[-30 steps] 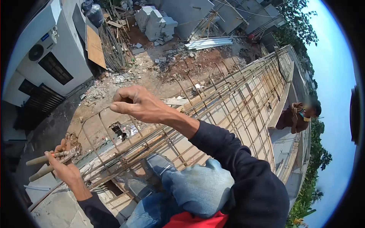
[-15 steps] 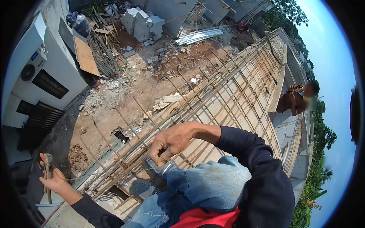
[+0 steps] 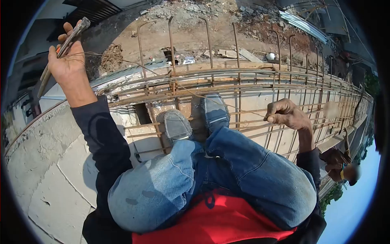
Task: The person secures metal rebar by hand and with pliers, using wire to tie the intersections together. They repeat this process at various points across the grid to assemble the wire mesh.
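Note:
At the upper left my left hand is palm up, with pincers lying across its fingers, metal head up and handles down. Thin tie wire also trails from that palm toward the rebar cage. My right hand is closed in a pinch on a thin wire end, over the bars right of my shoes. From there the wire stretches left to a bent upright bar at the cage. My two shoes rest at the cage, between the hands.
Several hooked bar ends rise along the cage's far side, above rubble-strewn ground lower down. Pale blockwork lies at left, with a dark gap beside my shoes. Another person is at the far right.
My view has turned downward and toward the left. My right hand has moved away from my shoe, out to the right, drawing the wire end along. The left hand still holds the pincers.

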### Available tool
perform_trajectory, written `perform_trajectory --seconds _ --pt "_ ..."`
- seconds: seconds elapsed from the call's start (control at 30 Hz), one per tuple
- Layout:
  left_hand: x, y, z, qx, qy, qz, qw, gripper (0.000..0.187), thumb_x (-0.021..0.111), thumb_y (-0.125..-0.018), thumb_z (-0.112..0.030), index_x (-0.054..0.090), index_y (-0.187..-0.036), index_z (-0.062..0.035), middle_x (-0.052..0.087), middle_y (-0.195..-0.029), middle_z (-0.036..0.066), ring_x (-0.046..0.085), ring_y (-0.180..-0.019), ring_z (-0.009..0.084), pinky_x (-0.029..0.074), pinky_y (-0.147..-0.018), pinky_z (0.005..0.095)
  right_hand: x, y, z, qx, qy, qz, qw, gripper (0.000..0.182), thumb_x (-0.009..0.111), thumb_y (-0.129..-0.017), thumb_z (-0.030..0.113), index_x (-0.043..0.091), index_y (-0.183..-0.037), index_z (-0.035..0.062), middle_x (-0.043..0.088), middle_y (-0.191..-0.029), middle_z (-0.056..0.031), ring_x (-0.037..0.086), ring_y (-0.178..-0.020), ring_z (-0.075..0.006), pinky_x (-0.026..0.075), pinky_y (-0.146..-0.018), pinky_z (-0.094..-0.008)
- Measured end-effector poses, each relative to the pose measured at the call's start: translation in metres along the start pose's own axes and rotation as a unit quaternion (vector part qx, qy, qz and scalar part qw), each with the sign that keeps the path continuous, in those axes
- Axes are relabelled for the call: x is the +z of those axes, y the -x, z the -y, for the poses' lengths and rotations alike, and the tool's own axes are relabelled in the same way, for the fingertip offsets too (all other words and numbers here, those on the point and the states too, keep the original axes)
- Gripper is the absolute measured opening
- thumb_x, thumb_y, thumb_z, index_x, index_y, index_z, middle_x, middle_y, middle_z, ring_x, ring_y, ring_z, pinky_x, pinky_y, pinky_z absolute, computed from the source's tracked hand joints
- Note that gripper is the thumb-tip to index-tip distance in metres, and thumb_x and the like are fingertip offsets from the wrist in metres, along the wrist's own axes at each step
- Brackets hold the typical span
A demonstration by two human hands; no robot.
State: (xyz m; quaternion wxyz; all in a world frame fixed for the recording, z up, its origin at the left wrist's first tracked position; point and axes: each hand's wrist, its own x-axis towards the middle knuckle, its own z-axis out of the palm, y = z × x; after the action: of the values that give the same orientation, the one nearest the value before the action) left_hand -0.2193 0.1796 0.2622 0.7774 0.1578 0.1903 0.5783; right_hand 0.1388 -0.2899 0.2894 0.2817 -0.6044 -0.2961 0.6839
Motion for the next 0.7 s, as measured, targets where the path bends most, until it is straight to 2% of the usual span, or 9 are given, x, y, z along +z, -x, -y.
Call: perform_trajectory --seconds 0.13,0.2,0.27,0.33,0.4,0.5,0.6,0.67,0.7 --pt "0.042 0.045 0.036 -0.195 0.134 0.163 0.958 0.029 0.037 -0.1 -0.013 0.04 -0.112 0.0132 0.05 -0.115 0.027 0.041 -0.125 0.0513 0.029 -0.112 0.0617 0.016 -0.025 -0.018 0.14 0.101 -0.007 0.985 0.033 0.076 -0.08 0.034 0.07 -0.089 0.0034 0.069 -0.082 -0.0076 0.064 -0.077 -0.0203 0.051 -0.07 -0.0357" --pt "0.053 0.05 0.049 -0.155 0.028 0.151 0.976 0.022 0.038 -0.098 -0.003 0.046 -0.108 0.0155 0.047 -0.124 0.029 0.037 -0.13 0.0456 0.031 -0.114 0.0559 0.014 -0.033 -0.012 -0.05 0.235 0.02 0.971 0.068 0.073 -0.075 0.055 0.063 -0.117 0.0033 0.067 -0.108 -0.0154 0.065 -0.099 -0.0291 0.053 -0.086 -0.0439" --pt "0.06 0.059 0.06 -0.262 0.079 0.231 0.934 0.022 0.044 -0.098 -0.006 0.051 -0.112 0.0093 0.055 -0.12 0.023 0.048 -0.127 0.0337 0.038 -0.111 0.0512 0.02 -0.05 0.021 -0.136 0.205 -0.061 0.967 0.1 0.068 -0.068 0.071 0.044 -0.139 0.0046 0.056 -0.129 -0.0226 0.06 -0.113 -0.0357 0.047 -0.098 -0.0523" --pt "0.068 0.078 0.077 -0.26 0.08 0.258 0.927 0.022 0.046 -0.097 -0.007 0.052 -0.112 0.0086 0.056 -0.119 0.022 0.05 -0.124 0.0331 0.041 -0.109 0.0498 0.039 -0.071 0.069 -0.219 0.041 -0.146 0.964 0.11 0.067 -0.065 0.075 0.036 -0.144 0.0058 0.052 -0.13 -0.0257 0.06 -0.112 -0.0349 0.049 -0.095 -0.0523" --pt "0.088 0.103 0.119 -0.263 0.08 0.31 0.91 0.022 0.051 -0.096 -0.009 0.055 -0.11 0.0072 0.059 -0.116 0.021 0.055 -0.118 0.032 0.045 -0.104 0.0471 0.06 -0.089 0.109 -0.329 -0.145 -0.125 0.925 0.088 0.068 -0.074 0.065 0.048 -0.135 0.0041 0.064 -0.109 -0.0233 0.068 -0.095 -0.0279 0.056 -0.083 -0.0434" --pt "0.101 0.122 0.155 -0.274 0.076 0.384 0.878 0.023 0.057 -0.094 -0.012 0.059 -0.109 0.0051 0.062 -0.111 0.018 0.061 -0.109 0.0304 0.052 -0.096 0.0429 0.069 -0.088 0.139 -0.301 -0.092 -0.143 0.939 0.065 0.05 -0.095 0.049 0.042 -0.138 0.0006 0.061 -0.116 -0.0162 0.066 -0.096 -0.0203 0.057 -0.083 -0.0362" --pt "0.106 0.14 0.15 -0.157 -0.127 0.324 0.924 0.021 0.066 -0.09 -0.017 0.065 -0.103 0.0001 0.067 -0.102 0.012 0.069 -0.092 0.0218 0.061 -0.079 0.0335 0.053 -0.092 0.13 -0.322 -0.064 -0.16 0.931 0.044 0.048 -0.101 0.03 0.049 -0.132 -0.001 0.065 -0.101 -0.0103 0.066 -0.086 -0.0141 0.058 -0.077 -0.0293" --pt "0.106 0.143 0.136 -0.247 -0.392 0.342 0.818 0.024 0.057 -0.094 -0.012 0.057 -0.113 0.0027 0.064 -0.109 0.016 0.065 -0.103 0.0211 0.058 -0.086 0.0366 0.053 -0.088 0.138 -0.329 -0.067 -0.237 0.912 0.039 0.05 -0.1 0.025 0.052 -0.129 -0.001 0.067 -0.091 -0.0088 0.066 -0.083 -0.0131 0.057 -0.076 -0.0281" --pt "0.106 0.15 0.14 -0.256 -0.284 0.334 0.862 0.027 0.055 -0.096 -0.017 0.059 -0.113 0.0035 0.066 -0.1 0.017 0.068 -0.091 0.0223 0.061 -0.075 0.0341 0.054 -0.087 0.144 -0.316 -0.089 -0.243 0.913 0.039 0.056 -0.096 0.022 0.051 -0.129 0.0017 0.065 -0.091 -0.0075 0.064 -0.081 -0.0139 0.054 -0.074 -0.0284"
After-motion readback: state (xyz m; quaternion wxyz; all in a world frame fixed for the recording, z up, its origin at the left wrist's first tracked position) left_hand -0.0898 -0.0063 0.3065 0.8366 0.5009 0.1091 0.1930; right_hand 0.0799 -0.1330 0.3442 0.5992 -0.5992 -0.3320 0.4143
